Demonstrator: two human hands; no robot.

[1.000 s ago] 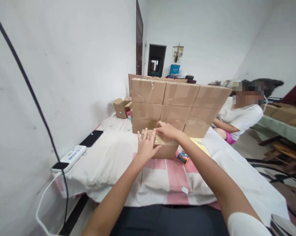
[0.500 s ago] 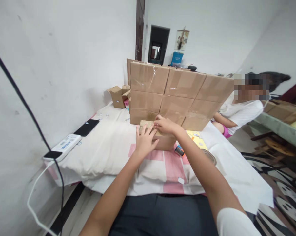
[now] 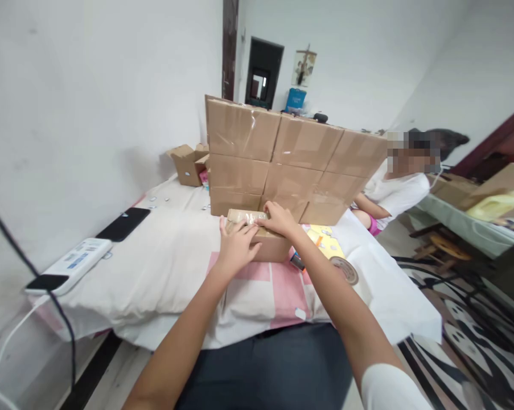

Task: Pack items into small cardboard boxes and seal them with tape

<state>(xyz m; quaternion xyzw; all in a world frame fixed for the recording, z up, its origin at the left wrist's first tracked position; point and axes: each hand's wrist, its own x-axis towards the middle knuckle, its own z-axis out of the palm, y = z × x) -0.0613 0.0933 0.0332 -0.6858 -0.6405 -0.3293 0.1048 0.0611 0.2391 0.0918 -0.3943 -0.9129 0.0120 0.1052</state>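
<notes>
A small brown cardboard box sits on the cloth-covered table in front of me. A strip of shiny clear tape lies across its top. My left hand rests over the box's near left side with the fingers spread, several fingertips on the top. My right hand is at the top from the right, its fingers bent and drawn together beside the tape. Whatever those fingertips hold, if anything, is hidden.
A wall of taped cardboard boxes stands just behind. An open carton is at the back left. A power bank and black phone lie left; a tape roll and small blue-orange item lie right. A person sits beyond.
The view has turned slightly to the right, so everything sits further left. Both hands remain on the box; the shiny tape on its top shows more clearly between them now.
</notes>
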